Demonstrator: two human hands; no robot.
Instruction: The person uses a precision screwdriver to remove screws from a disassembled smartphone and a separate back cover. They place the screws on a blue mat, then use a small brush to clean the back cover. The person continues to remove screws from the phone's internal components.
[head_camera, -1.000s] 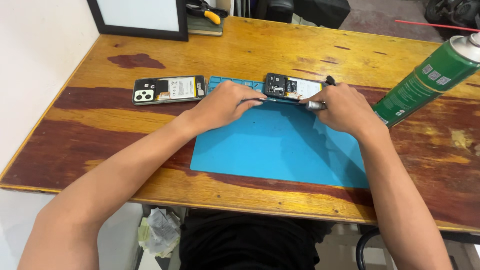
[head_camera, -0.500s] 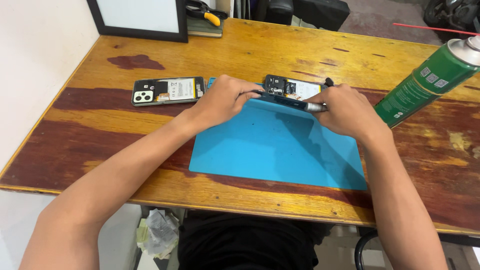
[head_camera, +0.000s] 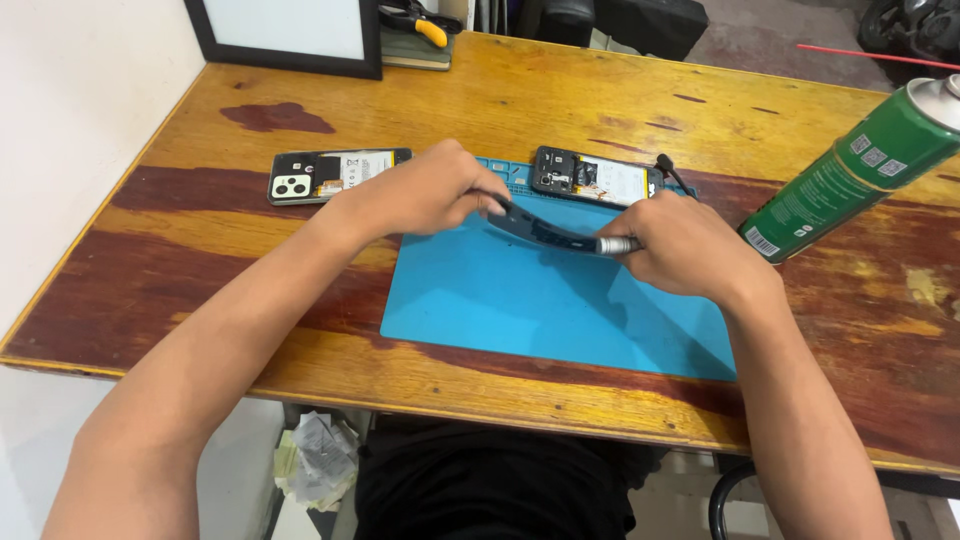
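My left hand (head_camera: 425, 195) pinches one end of a dark, curved phone back cover (head_camera: 545, 232), held just above the blue mat (head_camera: 560, 310). My right hand (head_camera: 685, 250) grips a silver-handled tool (head_camera: 617, 245) against the cover's other end. Behind the hands, an opened phone (head_camera: 595, 178) lies on the mat's far edge with its battery and board exposed. A second opened phone (head_camera: 335, 172) rests on the wooden table (head_camera: 200, 250), left of my left hand.
A green spray can (head_camera: 850, 175) lies tilted at the right, close to my right wrist. A black-framed board (head_camera: 290, 35) and yellow-handled pliers (head_camera: 425, 22) sit at the table's far edge. A white wall runs along the left side.
Both hands have drawn back from the phone on the mat toward me, lifting the dark cover off it. The phone's inside now shows fully.
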